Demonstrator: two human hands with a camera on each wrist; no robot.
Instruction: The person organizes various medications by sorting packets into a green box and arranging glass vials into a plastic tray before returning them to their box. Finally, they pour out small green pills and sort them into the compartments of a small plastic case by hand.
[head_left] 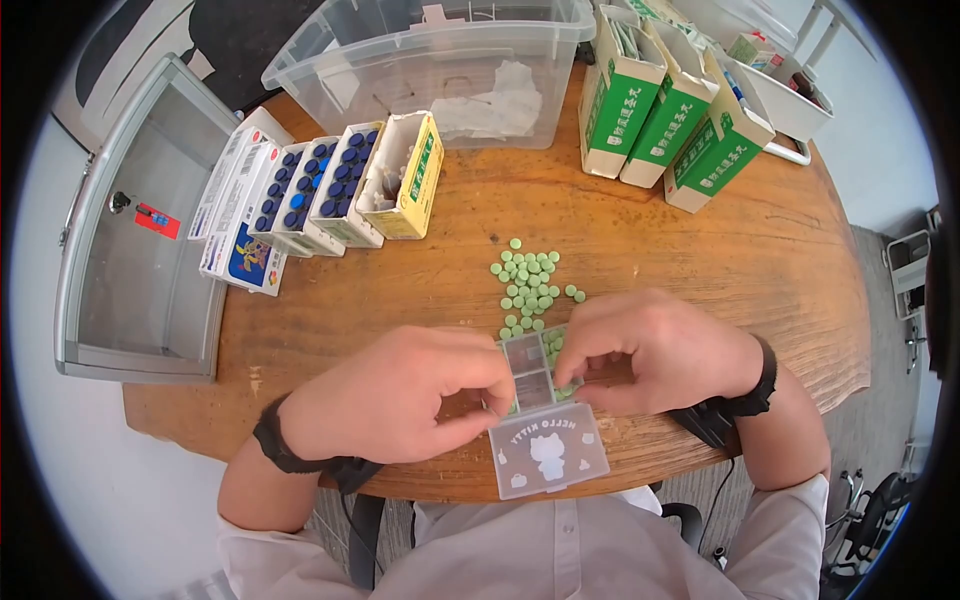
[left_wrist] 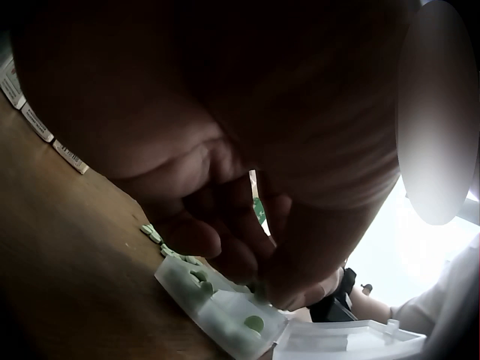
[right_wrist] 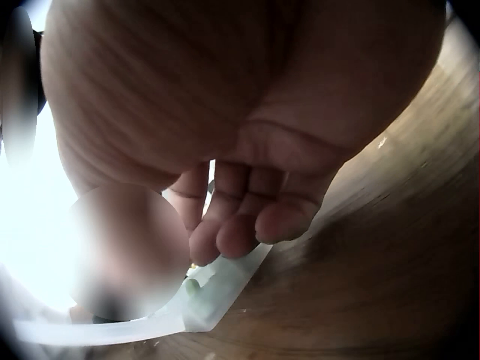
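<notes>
A translucent pill case (head_left: 531, 388) lies at the table's front edge, its Hello Kitty lid (head_left: 550, 455) folded open toward the person. Green tablets show in its right compartments and, in the left wrist view, in the near ones, a tablet (left_wrist: 254, 324) among them. My left hand (head_left: 405, 390) is over the case's left side, thumb and index finger bent toward each other at a compartment. Over the right side is my right hand (head_left: 655, 350), fingers curled down to the compartments. Whether either hand's fingertips pinch a tablet is hidden. Loose green tablets (head_left: 526, 275) are heaped just beyond the case.
Boxes of blue-capped vials (head_left: 345, 185) and a yellow box (head_left: 412, 190) stand at the back left, beside a glass-fronted cabinet (head_left: 150, 220). A clear plastic bin (head_left: 430, 75) is at the back. Green-and-white boxes (head_left: 625, 110) and a white basket (head_left: 790, 105) stand at the back right.
</notes>
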